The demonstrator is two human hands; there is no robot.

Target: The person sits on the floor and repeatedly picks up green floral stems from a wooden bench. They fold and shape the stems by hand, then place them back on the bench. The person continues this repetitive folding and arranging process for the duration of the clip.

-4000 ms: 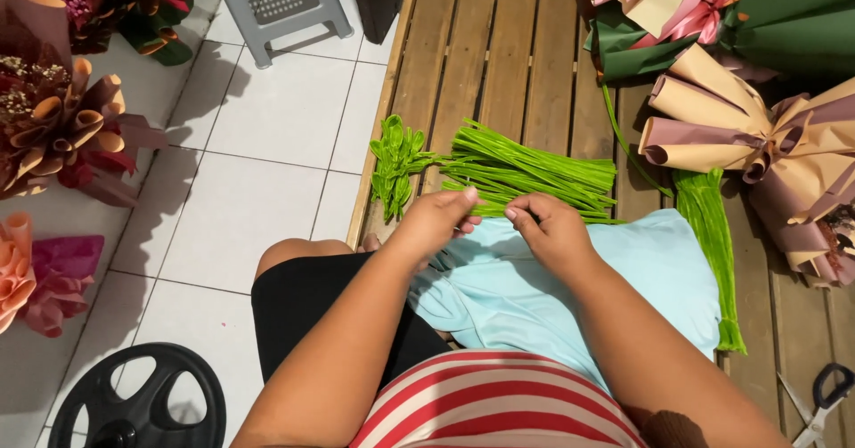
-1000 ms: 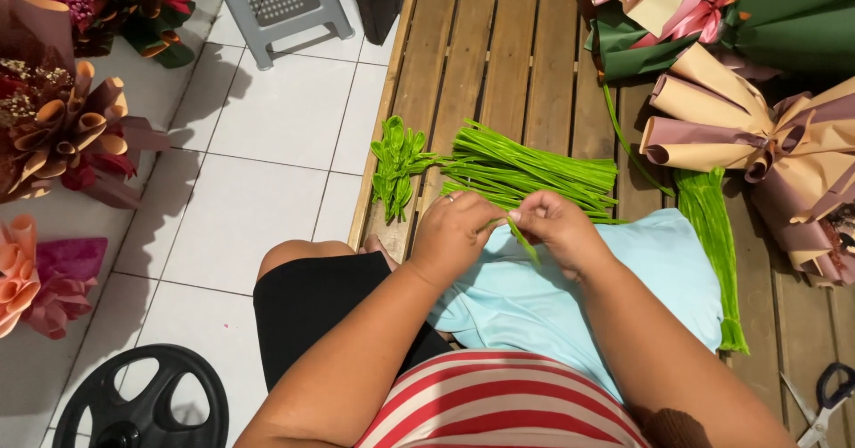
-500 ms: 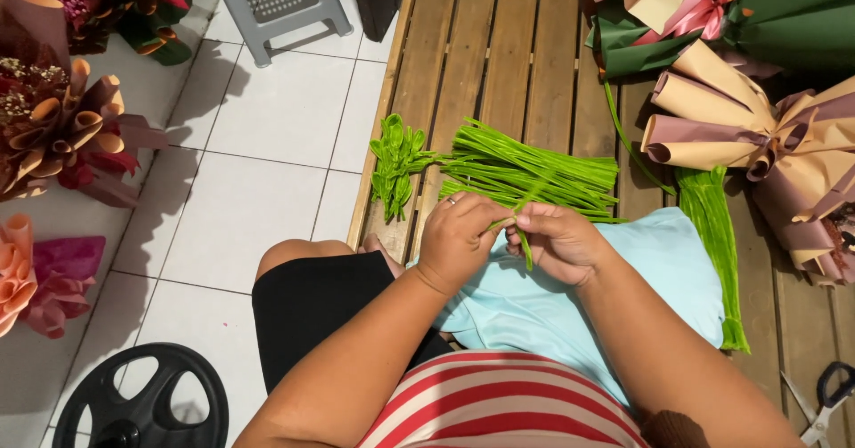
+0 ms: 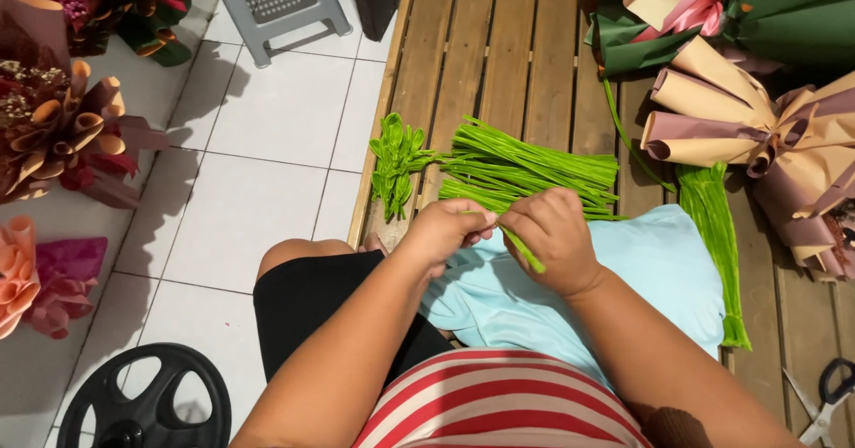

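From the left edge of the slatted wooden worktop [image 4: 508, 47], where a cluster of small green leaf shapes [image 4: 396, 165] lies, I watch my left hand [image 4: 445, 230] meet my right hand [image 4: 554, 232] over a pale blue cloth [image 4: 659, 279] on the lap; both grips are pressed together, pinching one thin green stem [image 4: 525, 250] between fingertips. Just beyond them a pile of green stems [image 4: 525, 167] fans toward the worktop's middle, and a second green bundle [image 4: 712, 234] runs along the cloth's right side. Paper-wrapped bouquets [image 4: 757, 127] crowd the far right corner, scissors [image 4: 824, 399] near the right edge. Done well, I judge, this calls for a short, firm pinch close together, keeping the stem straight.
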